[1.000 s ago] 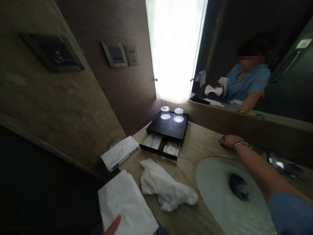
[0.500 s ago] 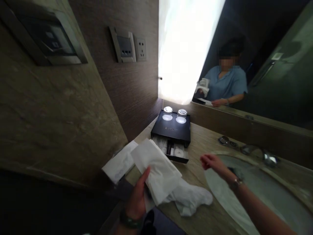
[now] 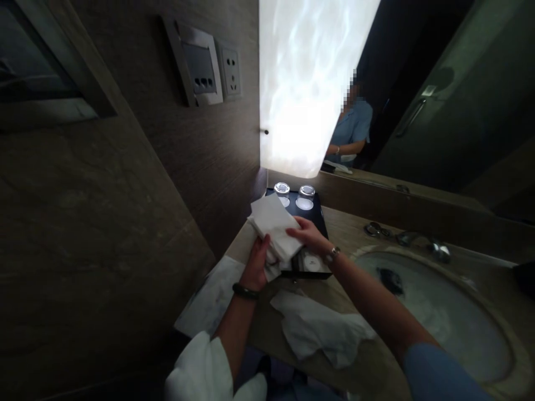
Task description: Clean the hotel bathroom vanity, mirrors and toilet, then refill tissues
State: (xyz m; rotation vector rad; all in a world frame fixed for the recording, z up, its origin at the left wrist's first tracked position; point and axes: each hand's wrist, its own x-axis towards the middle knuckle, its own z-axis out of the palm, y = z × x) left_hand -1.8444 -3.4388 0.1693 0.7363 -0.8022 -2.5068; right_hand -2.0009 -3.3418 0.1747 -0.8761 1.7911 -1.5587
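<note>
Both hands hold a folded white cloth up over the counter. My left hand, with a dark band at the wrist, grips its lower edge. My right hand, with a watch at the wrist, pinches its right side. Behind the cloth sits a black amenity box with its drawer pulled out and two upturned glasses on top. A crumpled white cloth lies on the counter below my arms.
A tissue pack lies at the counter's left edge. The oval sink basin with taps takes up the right. A lit panel and a mirror run along the back wall. Wall sockets are up left. White fabric is draped low.
My right hand left the taps and came across to the cloth. My left hand raised the cloth from low left up in front of the black box. The view swung left.
</note>
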